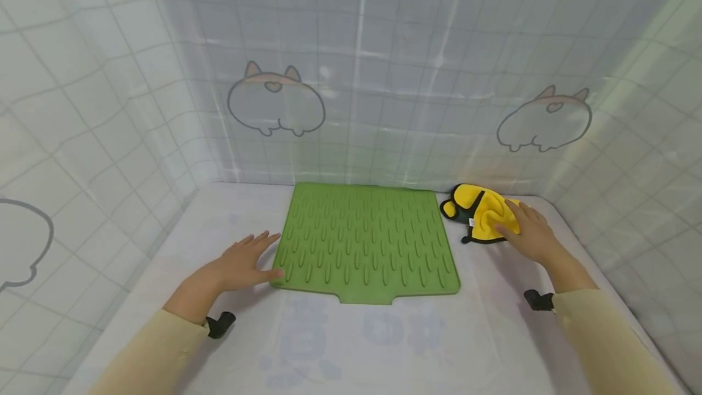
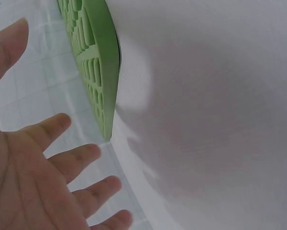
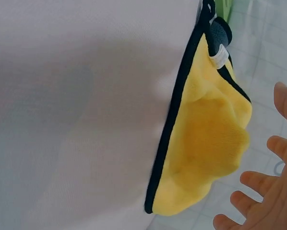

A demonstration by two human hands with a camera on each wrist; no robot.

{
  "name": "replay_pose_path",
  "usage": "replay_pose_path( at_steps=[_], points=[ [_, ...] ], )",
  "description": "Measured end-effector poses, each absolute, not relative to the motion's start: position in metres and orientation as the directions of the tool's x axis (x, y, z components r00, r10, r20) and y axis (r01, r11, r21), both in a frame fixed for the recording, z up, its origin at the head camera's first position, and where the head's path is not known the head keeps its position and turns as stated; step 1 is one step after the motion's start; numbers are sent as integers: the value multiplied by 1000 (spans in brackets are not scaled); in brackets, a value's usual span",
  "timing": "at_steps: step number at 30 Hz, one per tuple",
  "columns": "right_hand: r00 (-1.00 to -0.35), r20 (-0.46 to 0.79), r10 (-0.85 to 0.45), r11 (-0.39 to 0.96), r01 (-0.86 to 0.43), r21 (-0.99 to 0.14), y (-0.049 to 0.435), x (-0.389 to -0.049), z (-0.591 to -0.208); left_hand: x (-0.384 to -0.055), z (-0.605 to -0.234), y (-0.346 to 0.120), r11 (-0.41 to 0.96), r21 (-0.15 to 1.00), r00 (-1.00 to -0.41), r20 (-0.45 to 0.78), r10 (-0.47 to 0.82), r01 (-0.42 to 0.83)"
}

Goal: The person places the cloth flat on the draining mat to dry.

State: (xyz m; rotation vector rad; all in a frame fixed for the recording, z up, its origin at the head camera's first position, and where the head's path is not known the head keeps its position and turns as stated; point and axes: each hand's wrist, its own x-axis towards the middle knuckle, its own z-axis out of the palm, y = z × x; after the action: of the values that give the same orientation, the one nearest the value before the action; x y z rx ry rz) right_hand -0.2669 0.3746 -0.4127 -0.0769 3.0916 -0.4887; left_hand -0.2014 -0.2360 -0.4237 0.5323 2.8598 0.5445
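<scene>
A green ridged mat (image 1: 364, 239) with a short tab at its near edge lies flat on the white-covered table. My left hand (image 1: 238, 267) hovers by its left side, fingers spread; in the left wrist view the palm of the left hand (image 2: 28, 177) holds nothing, and the mat's edge (image 2: 107, 62) is beyond the fingers. To the right of the mat sits a crumpled yellow cloth (image 1: 490, 218) with black edging and a dark grey reverse. Over its right part is my right hand (image 1: 529, 230); the right wrist view shows these fingers (image 3: 258, 182) apart from the cloth (image 3: 206, 139).
A pale grid-patterned curtain (image 1: 406, 78) with cartoon animal prints stands behind the table (image 1: 384, 346) and along both sides. Black wrist devices show at the left cuff (image 1: 221, 325) and at the right cuff (image 1: 537, 300).
</scene>
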Motion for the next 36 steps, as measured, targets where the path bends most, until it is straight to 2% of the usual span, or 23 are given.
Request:
replay_pose_path(
  at_steps=[5, 15, 29, 36],
  points=[
    [-999, 20, -50, 936, -54, -347, 376, -274, -418, -207, -429, -234, 878, 404, -916, -187, 354, 256],
    [-997, 76, -7, 913, -37, -406, 374, -282, -425, -210, -427, -228, 874, 446, -903, -267, 338, 195],
    [-991, 105, 80, 896, 26, -443, 384, -288, -434, -215, -435, -229, 887, 417, -901, -277, 334, 201],
    [-987, 118, 107, 861, 33, -507, 385, -290, -436, -215, -438, -230, 882, 426, -900, -277, 338, 200]
  ],
)
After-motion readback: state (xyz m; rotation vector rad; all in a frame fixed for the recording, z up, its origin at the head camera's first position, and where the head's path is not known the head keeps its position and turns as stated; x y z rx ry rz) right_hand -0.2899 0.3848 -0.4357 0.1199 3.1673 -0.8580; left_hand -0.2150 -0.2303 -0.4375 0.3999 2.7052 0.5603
